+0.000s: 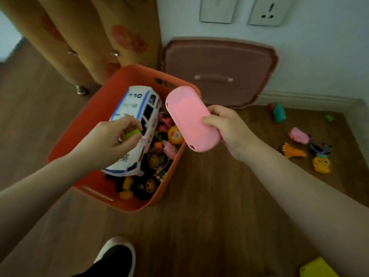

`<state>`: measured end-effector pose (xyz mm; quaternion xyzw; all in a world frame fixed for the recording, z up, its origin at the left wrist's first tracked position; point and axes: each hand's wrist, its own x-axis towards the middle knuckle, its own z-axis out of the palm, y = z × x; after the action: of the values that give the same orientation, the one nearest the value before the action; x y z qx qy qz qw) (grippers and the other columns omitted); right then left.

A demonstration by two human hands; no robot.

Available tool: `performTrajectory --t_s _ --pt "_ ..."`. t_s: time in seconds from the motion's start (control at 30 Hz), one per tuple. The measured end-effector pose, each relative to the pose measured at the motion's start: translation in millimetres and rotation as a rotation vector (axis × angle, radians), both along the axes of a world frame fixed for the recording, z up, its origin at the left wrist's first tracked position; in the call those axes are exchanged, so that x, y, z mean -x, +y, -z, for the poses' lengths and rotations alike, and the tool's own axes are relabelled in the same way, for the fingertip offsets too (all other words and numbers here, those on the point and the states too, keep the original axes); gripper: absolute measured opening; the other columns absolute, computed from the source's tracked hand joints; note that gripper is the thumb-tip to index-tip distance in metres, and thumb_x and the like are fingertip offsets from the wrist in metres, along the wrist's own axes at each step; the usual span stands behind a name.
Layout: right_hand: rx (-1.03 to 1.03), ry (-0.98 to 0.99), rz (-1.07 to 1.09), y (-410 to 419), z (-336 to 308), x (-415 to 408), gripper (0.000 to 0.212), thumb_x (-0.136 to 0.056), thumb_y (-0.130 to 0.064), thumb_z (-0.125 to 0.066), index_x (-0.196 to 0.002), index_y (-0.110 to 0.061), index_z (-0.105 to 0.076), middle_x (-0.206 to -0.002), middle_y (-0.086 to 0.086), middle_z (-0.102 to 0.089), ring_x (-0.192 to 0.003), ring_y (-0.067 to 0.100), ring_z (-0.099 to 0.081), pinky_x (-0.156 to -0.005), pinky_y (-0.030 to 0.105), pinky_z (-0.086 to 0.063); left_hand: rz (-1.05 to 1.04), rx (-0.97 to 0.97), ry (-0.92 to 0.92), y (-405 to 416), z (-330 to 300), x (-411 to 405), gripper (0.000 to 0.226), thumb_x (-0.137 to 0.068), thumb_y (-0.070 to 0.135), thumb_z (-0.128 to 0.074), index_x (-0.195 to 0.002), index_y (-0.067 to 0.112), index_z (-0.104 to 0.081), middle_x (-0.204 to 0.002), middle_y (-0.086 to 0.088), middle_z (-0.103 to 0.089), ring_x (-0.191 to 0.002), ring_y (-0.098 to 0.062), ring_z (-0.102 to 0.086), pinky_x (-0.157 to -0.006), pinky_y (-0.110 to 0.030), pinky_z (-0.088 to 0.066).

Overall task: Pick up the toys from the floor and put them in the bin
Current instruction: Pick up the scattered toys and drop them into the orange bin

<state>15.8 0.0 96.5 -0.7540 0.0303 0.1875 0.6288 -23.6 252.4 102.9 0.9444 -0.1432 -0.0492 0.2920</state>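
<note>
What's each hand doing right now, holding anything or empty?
Left hand: closed, pinching a small green piece over the orange bin.
Right hand: closed, gripping a pink oval toy at the bin's rim.

head cam | looks steeply down – close above bin [111, 82]

Wooden floor [209, 226] under orange bin [119, 202], scattered toys [311, 150], leaning lid [219, 70].
</note>
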Motion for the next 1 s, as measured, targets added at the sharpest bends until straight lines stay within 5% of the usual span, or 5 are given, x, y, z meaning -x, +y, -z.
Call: performTrajectory --t_s 0.17,0.5,0.63,0.87,1.0 --pt "0.221 -0.179 -0.411 73 -1 -5 0.018 -0.079 -0.003 -0.06 -0.092 -0.016 -0.061 -0.088 -0.006 -0.06 -0.082 0.008 -0.056 -0.074 0.025 -0.042 0.257 -0.283 0.215 57 27 7 0.025 -0.087 0.029 -0.06 -0.112 0.028 -0.06 -0.11 0.012 -0.056 -0.099 -0.003 -0.05 -0.094 -0.025 -0.042" --pt "0.783 -0.521 -0.957 103 9 -4 0.035 -0.064 0.006 -0.052 -0.082 -0.019 -0.068 -0.079 -0.011 -0.061 -0.082 0.012 -0.054 -0.083 0.035 -0.045 0.223 -0.208 0.428 103 36 10 0.016 -0.079 0.021 -0.062 -0.08 0.034 -0.053 -0.095 0.011 -0.055 -0.09 -0.008 -0.053 -0.083 -0.027 -0.046" --pt "0.967 -0.515 -1.05 121 4 3 0.028 -0.069 -0.003 -0.051 -0.078 -0.028 -0.061 -0.074 -0.01 -0.055 -0.085 0.016 -0.052 -0.086 0.031 -0.035 0.171 -0.601 0.597 106 51 17 0.021 -0.085 0.034 -0.053 -0.102 0.024 -0.06 -0.105 0.002 -0.056 -0.097 -0.016 -0.055 -0.085 -0.032 -0.047" --pt "0.993 -0.581 -1.064 112 41 34 0.033 -0.087 -0.013 -0.05 -0.119 -0.014 -0.057 -0.122 0.003 -0.054 -0.115 0.022 -0.048 -0.101 0.041 -0.037 -0.358 -0.228 0.015 88 52 23 0.019 -0.083 0.006 -0.049 -0.1 0.01 -0.058 -0.102 0.0 -0.048 -0.086 -0.017 -0.049 -0.065 -0.029 -0.039" --pt "0.68 -0.479 -0.735 85 37 23 0.033 -0.088 -0.02 -0.058 -0.12 -0.013 -0.056 -0.13 0.003 -0.049 -0.122 0.014 -0.042 -0.101 0.022 -0.033 -0.009 -0.076 -0.221 49 34 26 0.026 -0.081 0.011 -0.039 -0.092 0.009 -0.063 -0.099 -0.007 -0.06 -0.088 -0.019 -0.056 -0.075 -0.022 -0.044"
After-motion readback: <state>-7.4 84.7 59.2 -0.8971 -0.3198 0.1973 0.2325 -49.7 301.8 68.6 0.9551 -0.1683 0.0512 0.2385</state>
